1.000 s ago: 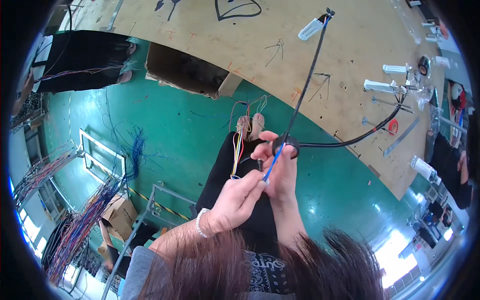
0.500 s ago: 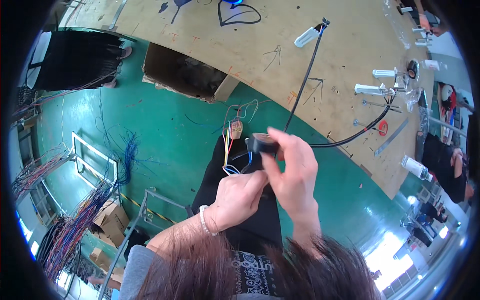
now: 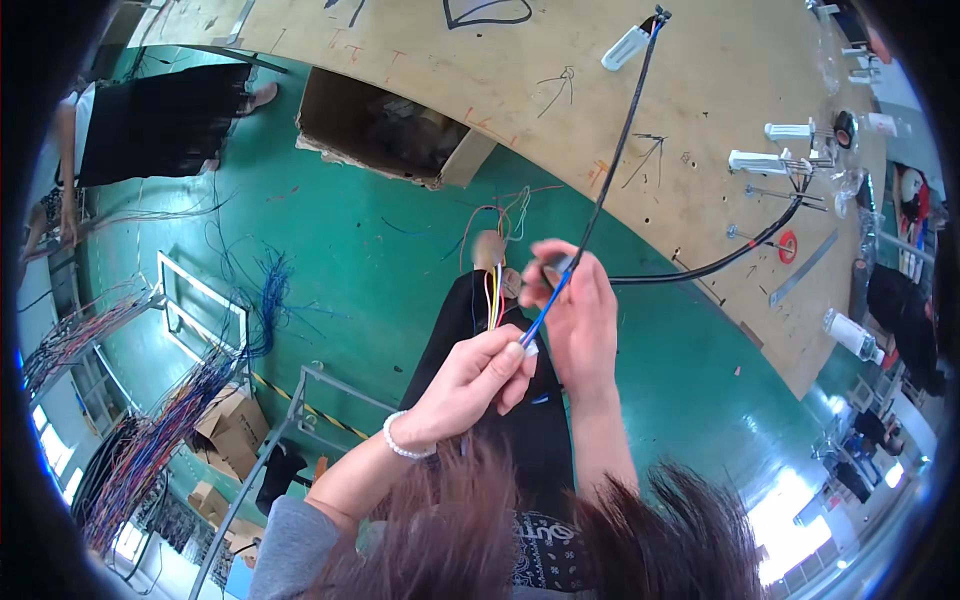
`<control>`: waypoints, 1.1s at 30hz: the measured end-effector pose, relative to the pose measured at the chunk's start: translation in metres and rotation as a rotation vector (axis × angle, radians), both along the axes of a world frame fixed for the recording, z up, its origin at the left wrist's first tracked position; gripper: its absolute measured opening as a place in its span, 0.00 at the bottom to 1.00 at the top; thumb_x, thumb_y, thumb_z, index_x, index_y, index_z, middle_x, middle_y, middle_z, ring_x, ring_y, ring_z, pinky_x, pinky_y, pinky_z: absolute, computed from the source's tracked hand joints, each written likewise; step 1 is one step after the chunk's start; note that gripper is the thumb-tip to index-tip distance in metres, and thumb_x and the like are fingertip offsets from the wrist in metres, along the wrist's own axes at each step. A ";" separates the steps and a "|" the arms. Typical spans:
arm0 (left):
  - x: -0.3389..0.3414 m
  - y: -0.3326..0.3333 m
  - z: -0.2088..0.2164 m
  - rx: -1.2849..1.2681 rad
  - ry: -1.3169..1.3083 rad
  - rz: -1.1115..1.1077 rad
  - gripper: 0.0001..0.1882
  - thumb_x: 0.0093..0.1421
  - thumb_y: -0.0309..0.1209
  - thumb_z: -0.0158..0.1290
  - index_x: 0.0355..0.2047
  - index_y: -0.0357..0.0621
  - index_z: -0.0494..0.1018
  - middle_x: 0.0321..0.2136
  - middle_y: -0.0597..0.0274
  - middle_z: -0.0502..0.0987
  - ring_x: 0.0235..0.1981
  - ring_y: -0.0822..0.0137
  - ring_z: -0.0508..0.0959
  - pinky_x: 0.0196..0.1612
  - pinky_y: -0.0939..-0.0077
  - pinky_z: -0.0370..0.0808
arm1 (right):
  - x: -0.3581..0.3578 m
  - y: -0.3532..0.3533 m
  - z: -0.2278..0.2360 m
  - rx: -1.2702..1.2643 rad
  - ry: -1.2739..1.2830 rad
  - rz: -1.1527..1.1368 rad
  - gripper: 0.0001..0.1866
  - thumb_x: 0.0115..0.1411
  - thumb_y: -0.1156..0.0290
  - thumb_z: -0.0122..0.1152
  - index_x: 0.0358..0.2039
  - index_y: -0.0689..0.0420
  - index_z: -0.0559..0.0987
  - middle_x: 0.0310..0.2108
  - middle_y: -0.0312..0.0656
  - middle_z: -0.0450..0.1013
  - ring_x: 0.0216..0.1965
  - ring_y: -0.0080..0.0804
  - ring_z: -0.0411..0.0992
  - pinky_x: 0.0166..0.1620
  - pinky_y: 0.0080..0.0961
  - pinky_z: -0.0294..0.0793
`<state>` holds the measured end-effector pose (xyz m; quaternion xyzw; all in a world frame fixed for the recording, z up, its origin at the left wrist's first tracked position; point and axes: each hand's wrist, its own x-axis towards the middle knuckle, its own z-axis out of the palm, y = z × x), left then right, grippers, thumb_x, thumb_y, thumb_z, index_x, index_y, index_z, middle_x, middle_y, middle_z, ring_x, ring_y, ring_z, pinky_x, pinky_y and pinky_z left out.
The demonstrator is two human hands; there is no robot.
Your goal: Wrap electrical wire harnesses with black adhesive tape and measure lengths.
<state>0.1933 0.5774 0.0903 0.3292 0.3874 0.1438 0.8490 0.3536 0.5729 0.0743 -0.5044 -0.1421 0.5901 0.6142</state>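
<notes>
My right hand [image 3: 580, 320] is closed around the end of a black cable bundle [image 3: 615, 160], which runs up to a white clip [image 3: 627, 45] on the wooden board [image 3: 560, 60] and also curves away to the right. A blue wire [image 3: 545, 312] comes out of the bundle's end. My left hand [image 3: 470, 385] pinches the lower end of that blue wire, with a small white connector at the fingertips. Yellow and red wires [image 3: 492, 295] hang loose beside the hands.
White holders [image 3: 770, 158] and a red ring [image 3: 787, 244] sit on the board's right side. A cardboard box [image 3: 395, 130] stands under the board on the green floor. Racks of coloured wires [image 3: 130, 440] fill the left. Another person in black [image 3: 150, 110] stands at the upper left.
My left hand has dropped lower and drawn the blue wire out straight from the bundle. My right hand has stayed on the cable's end, its fingers now less spread over it.
</notes>
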 end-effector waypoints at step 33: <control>-0.006 -0.035 0.008 -0.056 0.105 -0.025 0.18 0.76 0.37 0.38 0.30 0.41 0.69 0.20 0.71 0.69 0.23 0.79 0.68 0.29 0.79 0.68 | -0.004 -0.029 -0.009 -0.055 0.345 0.011 0.17 0.71 0.59 0.53 0.51 0.60 0.72 0.53 0.44 0.67 0.53 0.35 0.72 0.52 0.42 0.76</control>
